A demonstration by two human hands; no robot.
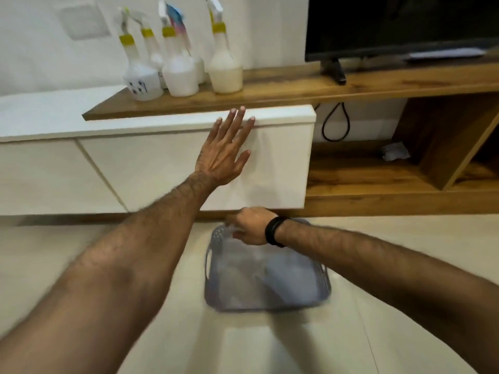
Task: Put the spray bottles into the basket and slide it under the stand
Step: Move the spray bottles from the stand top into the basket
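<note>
Several white spray bottles [179, 74] with yellow collars stand upright on the wooden top of the stand [297, 87], at its left end. A grey-blue plastic basket [266, 279] sits on the floor in front of the stand, blurred, with nothing visible inside. My right hand [249, 226], with a black band on the wrist, is closed on the basket's far rim. My left hand [225, 149] is raised in front of the white cabinet door [280, 168], fingers spread, holding nothing.
A dark TV [399, 25] stands on the stand at the right, with a black cable [336, 122] hanging behind. An open wooden shelf [359, 171] holds a crumpled paper. A low gap runs under the stand above the pale tiled floor [283, 344].
</note>
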